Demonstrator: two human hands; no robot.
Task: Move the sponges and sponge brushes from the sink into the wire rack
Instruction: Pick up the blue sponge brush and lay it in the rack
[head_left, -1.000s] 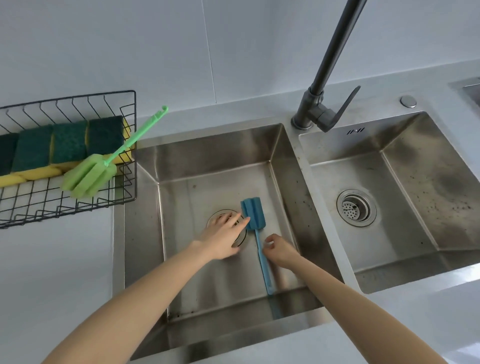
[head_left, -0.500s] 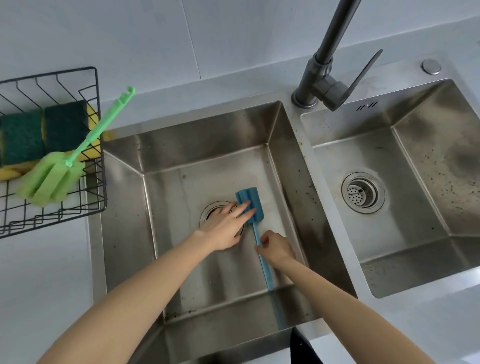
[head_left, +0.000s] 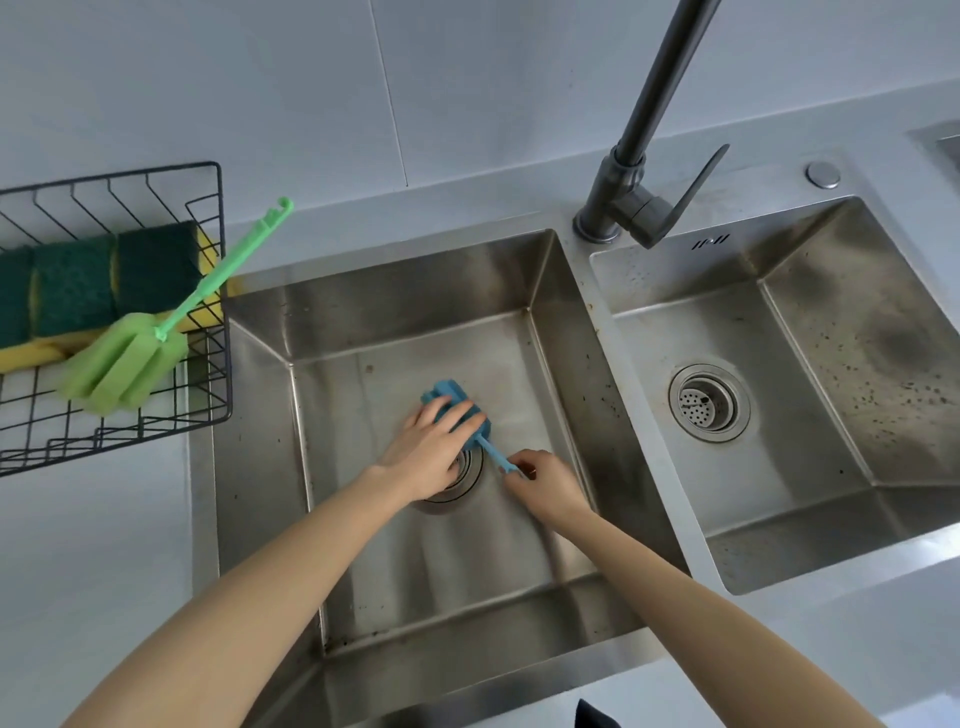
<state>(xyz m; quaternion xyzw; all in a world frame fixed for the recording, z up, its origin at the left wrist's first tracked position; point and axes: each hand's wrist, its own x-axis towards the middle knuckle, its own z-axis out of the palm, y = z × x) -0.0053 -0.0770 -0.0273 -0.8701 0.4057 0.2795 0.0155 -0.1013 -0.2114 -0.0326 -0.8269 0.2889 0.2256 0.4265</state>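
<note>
A blue sponge brush (head_left: 453, 399) is in the left sink basin (head_left: 415, 306), above the drain. My left hand (head_left: 428, 449) closes over its blue sponge head. My right hand (head_left: 543, 480) pinches its thin blue handle just to the right. The black wire rack (head_left: 221, 332) stands on the counter left of the sink. In it lie several green-and-yellow sponges (head_left: 78, 283) and a green sponge brush (head_left: 130, 358), whose handle sticks out over the rack's right rim.
A dark grey faucet (head_left: 631, 171) rises behind the divider between the basins. The right basin (head_left: 831, 364) holds only its drain strainer (head_left: 709, 402). White counter (head_left: 93, 545) lies in front of the rack, and a tiled wall stands behind.
The blue brush has turned and shifted left, its head now over the drain. My left hand went from resting beside the head to gripping it; my right hand stayed on the handle.
</note>
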